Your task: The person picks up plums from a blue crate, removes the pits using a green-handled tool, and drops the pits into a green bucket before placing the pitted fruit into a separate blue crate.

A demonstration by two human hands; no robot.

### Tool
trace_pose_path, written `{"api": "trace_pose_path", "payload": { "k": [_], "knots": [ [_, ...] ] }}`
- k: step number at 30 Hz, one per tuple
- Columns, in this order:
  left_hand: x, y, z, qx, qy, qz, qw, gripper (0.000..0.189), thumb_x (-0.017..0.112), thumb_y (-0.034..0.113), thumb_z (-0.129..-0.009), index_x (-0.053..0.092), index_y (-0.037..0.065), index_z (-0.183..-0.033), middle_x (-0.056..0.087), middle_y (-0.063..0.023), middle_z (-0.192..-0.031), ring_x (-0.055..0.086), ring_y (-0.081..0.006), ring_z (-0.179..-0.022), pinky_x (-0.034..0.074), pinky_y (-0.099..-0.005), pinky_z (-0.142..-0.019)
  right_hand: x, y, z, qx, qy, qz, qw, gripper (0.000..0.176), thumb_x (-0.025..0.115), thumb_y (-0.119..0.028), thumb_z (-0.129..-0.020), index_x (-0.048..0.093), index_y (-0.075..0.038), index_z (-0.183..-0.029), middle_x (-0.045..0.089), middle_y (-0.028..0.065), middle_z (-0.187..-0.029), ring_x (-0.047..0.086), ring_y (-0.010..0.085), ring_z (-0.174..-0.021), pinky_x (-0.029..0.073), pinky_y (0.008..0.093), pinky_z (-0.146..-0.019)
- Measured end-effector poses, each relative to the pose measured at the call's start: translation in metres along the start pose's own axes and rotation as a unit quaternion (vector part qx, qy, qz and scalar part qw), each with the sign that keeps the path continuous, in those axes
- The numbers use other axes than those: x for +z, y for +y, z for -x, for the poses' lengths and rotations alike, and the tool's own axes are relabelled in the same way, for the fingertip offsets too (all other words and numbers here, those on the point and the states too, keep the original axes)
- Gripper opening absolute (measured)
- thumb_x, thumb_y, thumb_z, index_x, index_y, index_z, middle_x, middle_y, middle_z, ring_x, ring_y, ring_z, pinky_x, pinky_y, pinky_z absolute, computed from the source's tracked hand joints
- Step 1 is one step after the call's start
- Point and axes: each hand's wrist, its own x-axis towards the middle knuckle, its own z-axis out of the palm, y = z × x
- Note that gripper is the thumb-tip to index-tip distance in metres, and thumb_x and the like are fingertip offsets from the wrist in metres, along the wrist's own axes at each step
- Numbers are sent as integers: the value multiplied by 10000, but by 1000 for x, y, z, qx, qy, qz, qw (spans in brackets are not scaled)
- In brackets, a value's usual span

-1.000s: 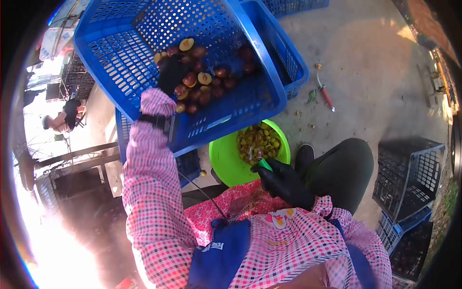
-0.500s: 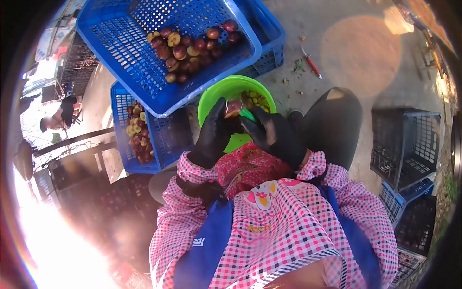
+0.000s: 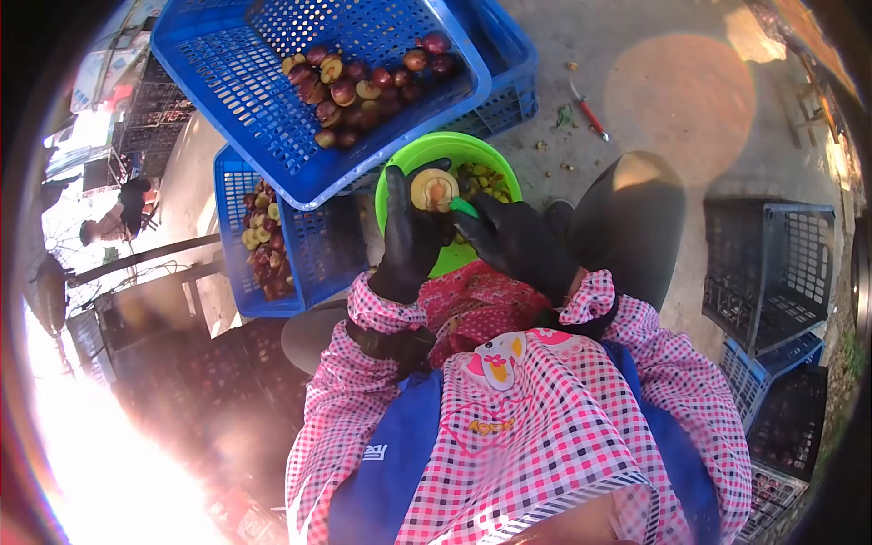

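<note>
Over bowl (image 3: pixel 413 154) | left hand (image 3: pixel 411 238) holds fruit half (image 3: pixel 434 191), cut face up | right hand (image 3: pixel 520 241) holds green tool (image 3: pixel 465 207)

A tilted crate (image 3: pixel 245 100) overhangs the far rim of the bowl (image 3: pixel 427 145); a second crate (image 3: pixel 318 254) crowds its left, a knee (image 3: pixel 636 218) its right. Bare floor (image 3: pixel 690 109) lies open beyond.

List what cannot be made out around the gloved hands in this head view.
- Head view: blade of the green-handled tool, hidden between the black-gloved right hand and the halved yellow-fleshed fruit held by the black-gloved left hand.
- Round green plastic bowl: part of its contents, covered by both hands.
- Red-handled tool on the concrete: too small to identify.
- Lower left: washed out by sun glare.
</note>
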Motion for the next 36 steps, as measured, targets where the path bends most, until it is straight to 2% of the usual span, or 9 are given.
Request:
{"api": "trace_pose_path", "payload": {
  "k": [1,4,11,23,25,27,28,30,36],
  "knots": [
    [-2,-5,-1,-179,-3,309,934,542,451,581,-950,570,89,-1144,622,-46,-914,596,-143,-681,473,-264,-552,0,0,0,2,1,0,1000,328,577,-365,-923,610,-40,-942,625,182,-653,614,397,-578,489,486,-549],
    [-3,-13,-5,-172,7,324,930,605,443,578,-949,539,25,-1174,649,-141,-960,645,-249,-826,543,-337,-742,1,-3,-1,16,-11,-10,1000,341,579,-370,-920,613,-33,-958,624,190,-661,622,389,-597,490,478,-561],
    [0,-16,-10,-189,19,275,943,559,414,565,-970,532,61,-1178,613,-91,-1015,622,-172,-860,524,-271,-675,10,15,-6,-68,-32,-37,996,358,580,-364,-919,616,-16,-997,619,193,-654,622,378,-598,484,461,-561],
    [-9,-36,-20,66,46,-194,978,736,259,653,-959,554,-12,-1074,634,-107,-868,618,-191,-808,523,-313,-740,0,1,-10,-3,-3,-149,989,368,584,-321,-926,592,-3,-1109,578,173,-582,580,323,-494,456,410,-494],
    [-45,-74,-27,33,-75,-201,976,514,660,185,-909,405,-9,-1311,621,-115,-1003,608,-217,-828,526,-332,-753,-8,1,-11,-14,-24,-193,981,374,576,-350,-933,606,0,-1061,563,149,-547,554,285,-441,436,380,-453],
    [-9,-15,-21,-44,-47,-31,997,520,474,442,-916,487,-9,-1175,623,-107,-916,610,-206,-774,525,-325,-711,-26,-5,-12,237,-265,-483,800,441,500,-459,-956,603,-37,-885,474,59,-478,431,163,-351,341,290,-375],
    [6,6,-21,-116,-20,142,983,770,288,698,-923,568,-10,-1039,626,-100,-828,612,-195,-719,524,-317,-669,-26,-10,-12,234,-265,-482,802,441,500,-459,-956,603,-37,-885,474,59,-478,431,163,-351,341,290,-375],
    [13,-11,-26,-51,-21,174,983,787,332,722,-893,573,-14,-1036,626,-97,-832,608,-194,-705,517,-304,-640,-25,-18,-5,302,-281,-662,626,505,414,-512,-973,521,-71,-751,351,-26,-464,289,70,-345,224,226,-356],
    [20,23,-40,-192,47,209,958,723,416,702,-888,584,32,-1105,625,-91,-792,565,-161,-594,465,-282,-511,-27,-16,-2,244,-275,-620,693,481,432,-481,-970,542,-62,-762,418,22,-480,369,113,-359,288,254,-371]
  ]
}}
